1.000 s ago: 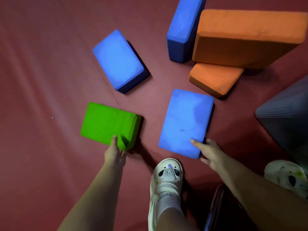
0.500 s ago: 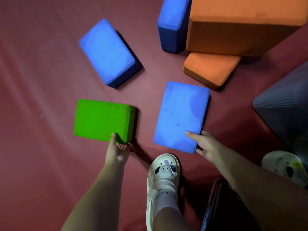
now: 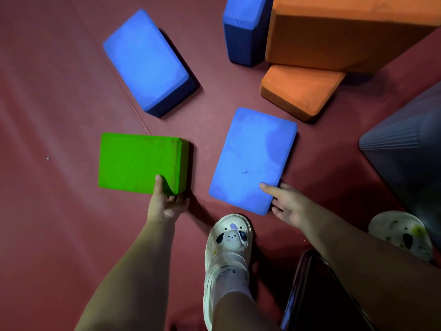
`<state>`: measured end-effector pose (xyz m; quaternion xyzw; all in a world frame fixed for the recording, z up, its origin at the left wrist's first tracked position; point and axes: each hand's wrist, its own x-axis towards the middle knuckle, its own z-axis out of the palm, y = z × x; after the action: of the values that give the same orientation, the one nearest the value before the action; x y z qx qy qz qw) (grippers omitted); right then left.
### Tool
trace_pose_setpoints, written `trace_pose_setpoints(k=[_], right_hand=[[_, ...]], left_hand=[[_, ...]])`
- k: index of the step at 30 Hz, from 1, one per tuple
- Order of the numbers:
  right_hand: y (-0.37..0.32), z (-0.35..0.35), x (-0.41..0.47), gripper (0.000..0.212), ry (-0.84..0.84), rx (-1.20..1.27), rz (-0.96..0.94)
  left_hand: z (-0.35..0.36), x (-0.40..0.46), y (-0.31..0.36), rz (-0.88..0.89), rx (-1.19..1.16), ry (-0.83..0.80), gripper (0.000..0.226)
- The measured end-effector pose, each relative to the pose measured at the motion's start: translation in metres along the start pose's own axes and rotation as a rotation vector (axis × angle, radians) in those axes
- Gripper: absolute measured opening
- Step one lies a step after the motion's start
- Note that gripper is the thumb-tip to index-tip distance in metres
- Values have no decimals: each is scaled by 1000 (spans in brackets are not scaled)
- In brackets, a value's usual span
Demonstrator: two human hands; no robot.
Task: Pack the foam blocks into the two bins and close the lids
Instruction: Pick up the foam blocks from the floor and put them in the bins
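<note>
Step in hand: pick-up of two foam blocks from the floor [image 3: 59, 103], one per hand.

Left hand [image 3: 164, 206]: lower centre-left of frame. Thumb lies on top of the green block [image 3: 138, 162] at its near right corner; fingers curl under the near edge. A pinch on the corner, not a full grasp.

Right hand [image 3: 286, 205]: lower centre-right. Forefinger rests on the top face of the near blue block [image 3: 253, 158] at its near right corner; the other fingers, loosely spread, lie along the side edge. Contact only; whether any finger is under the block cannot be told.

Other blocks, untouched: tilted blue block [image 3: 145, 58] at upper left of centre; upright blue block [image 3: 245, 32] at top centre, touching the large orange block [image 3: 346, 37] at upper right; small orange block [image 3: 300, 91] partly under the large one.

Bins: a dark ribbed object [image 3: 405, 144] at the right edge and a dark rim [image 3: 300, 283] at the bottom right may be the bins or lids; not certain.

Handling note (judgement): corner holds on soft foam will likely let the blocks swing or slip. Slide the fingers further under each near edge, thumb well onto the top, before lifting. The right hand needs this most. Keep clear of the sandalled foot [image 3: 229, 247] between the two blocks.
</note>
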<state>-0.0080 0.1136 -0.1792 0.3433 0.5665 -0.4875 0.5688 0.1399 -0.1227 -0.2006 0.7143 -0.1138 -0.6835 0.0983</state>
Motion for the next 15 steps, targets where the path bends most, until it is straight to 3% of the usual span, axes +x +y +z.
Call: trace_pose_setpoints(k=[3, 8, 15], right_hand=[[1, 4, -2, 12, -15, 86, 47], [-2, 11, -3, 12, -41, 129, 84], [-3, 13, -6, 14, -45, 166, 111]], left_hand=[[7, 4, 1, -23, 25, -1, 33], [26, 1, -6, -6, -105, -63, 40], [44, -10, -14, 96, -274, -91, 24]])
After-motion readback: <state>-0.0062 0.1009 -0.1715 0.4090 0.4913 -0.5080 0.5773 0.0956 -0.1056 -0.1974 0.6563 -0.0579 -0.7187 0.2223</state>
